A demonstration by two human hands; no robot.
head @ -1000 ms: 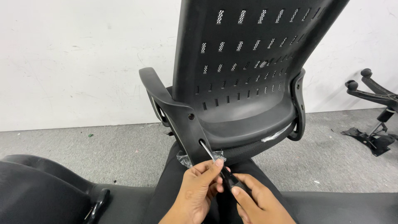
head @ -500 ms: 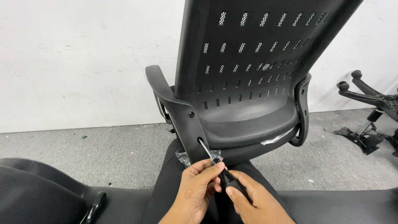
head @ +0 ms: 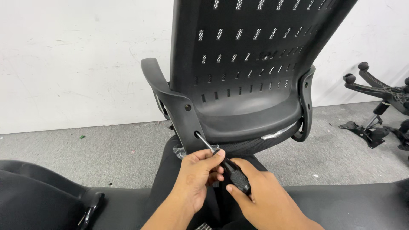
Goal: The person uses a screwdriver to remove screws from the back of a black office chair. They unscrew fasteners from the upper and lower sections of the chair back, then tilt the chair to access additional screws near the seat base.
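Observation:
A black office chair (head: 247, 72) with a slotted plastic back stands in front of me. A screwdriver (head: 232, 172) with a black handle and a metal shaft has its tip in the lower hole of the chair's left armrest bracket (head: 181, 113). My left hand (head: 198, 172) pinches the shaft near the handle with its fingertips. My right hand (head: 264, 198) grips the handle from below. A second hole sits higher on the bracket. Clear plastic wrap shows under the seat edge.
A black star-shaped chair base with casters (head: 379, 96) lies on the grey carpet at the right. Another black chair part (head: 38, 196) sits at lower left. A white wall runs behind. My dark-trousered legs are under the chair.
The view has shifted a little, so the chair sits slightly left and higher. My hands have moved up in the view and still hold the screwdriver in the same hole.

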